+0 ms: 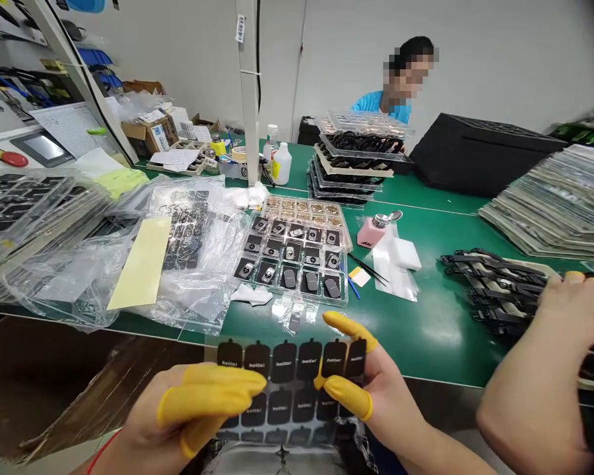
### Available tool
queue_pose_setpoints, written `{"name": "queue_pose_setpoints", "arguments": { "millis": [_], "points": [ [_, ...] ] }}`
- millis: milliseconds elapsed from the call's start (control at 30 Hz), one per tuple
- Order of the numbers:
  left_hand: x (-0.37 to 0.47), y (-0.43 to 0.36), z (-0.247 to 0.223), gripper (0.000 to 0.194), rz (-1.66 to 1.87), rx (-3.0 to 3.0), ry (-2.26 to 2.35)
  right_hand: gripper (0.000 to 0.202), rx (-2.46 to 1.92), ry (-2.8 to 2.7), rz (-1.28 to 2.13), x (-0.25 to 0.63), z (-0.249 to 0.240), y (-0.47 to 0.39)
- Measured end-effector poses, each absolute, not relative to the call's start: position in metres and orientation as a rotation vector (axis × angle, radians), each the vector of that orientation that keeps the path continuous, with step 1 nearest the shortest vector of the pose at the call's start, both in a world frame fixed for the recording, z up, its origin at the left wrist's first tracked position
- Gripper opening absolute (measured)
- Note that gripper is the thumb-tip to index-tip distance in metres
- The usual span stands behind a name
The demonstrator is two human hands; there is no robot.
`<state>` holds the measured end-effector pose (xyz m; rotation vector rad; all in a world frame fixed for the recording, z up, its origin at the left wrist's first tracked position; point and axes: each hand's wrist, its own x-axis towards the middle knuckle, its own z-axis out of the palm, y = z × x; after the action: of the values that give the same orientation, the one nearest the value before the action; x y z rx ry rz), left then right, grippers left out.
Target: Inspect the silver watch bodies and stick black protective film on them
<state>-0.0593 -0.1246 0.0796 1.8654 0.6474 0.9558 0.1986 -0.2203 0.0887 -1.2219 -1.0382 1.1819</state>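
Note:
A clear sheet of black stickers (pixel 283 359), rounded rectangles with small tabs printed "hello!", is held up in front of me at the table's near edge. My left hand (pixel 205 399), wearing yellow finger cots, grips its left side with the fingers lying across the front. On the right side my right hand (pixel 381 389), also in yellow finger cots, pinches the sheet, thumb in front and another fingertip showing through from behind. Beyond it lies a clear tray (pixel 280 254) of small watch-like parts on black cards. One loose dark sticker (pixel 294 322) rests on clear film before the tray.
Plastic bags (pixel 193 303) and a yellow strip (pixel 141 264) lie left. A pink pump bottle (pixel 371 231), tweezers (pixel 369 269) and white pads (pixel 406 254) are right. Another person's arm (pixel 534 369) reaches in near black straps (pixel 499 284). Stacked trays (pixel 346 188) stand behind.

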Motion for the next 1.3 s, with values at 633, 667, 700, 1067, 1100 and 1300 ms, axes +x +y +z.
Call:
{"name": "queue_pose_setpoints", "arguments": {
  "millis": [633,667,700,1067,1100,1300],
  "points": [
    [0.043,-0.079,0.021,0.026,0.406,1.369,0.646,0.017,-2.106,-2.084,0.370,0.317,0.042,-0.033],
    [0.045,-0.078,0.019,0.026,0.401,1.338,0.651,0.020,-2.106,-2.080,0.374,0.317,0.042,-0.034],
    [0.047,-0.078,0.017,0.026,0.399,1.313,0.656,0.022,-2.109,-2.073,0.379,0.318,0.042,-0.034],
    [0.053,-0.079,0.008,0.034,0.400,1.170,0.678,0.010,-2.183,-1.974,0.413,0.308,0.059,-0.043],
    [0.053,-0.079,0.008,0.037,0.408,1.159,0.687,0.012,-2.191,-1.943,0.378,0.299,0.062,-0.052],
    [0.047,-0.085,0.006,0.067,0.514,1.171,0.694,0.009,-1.778,-2.231,0.122,0.217,0.053,-0.126]
  ]
}}
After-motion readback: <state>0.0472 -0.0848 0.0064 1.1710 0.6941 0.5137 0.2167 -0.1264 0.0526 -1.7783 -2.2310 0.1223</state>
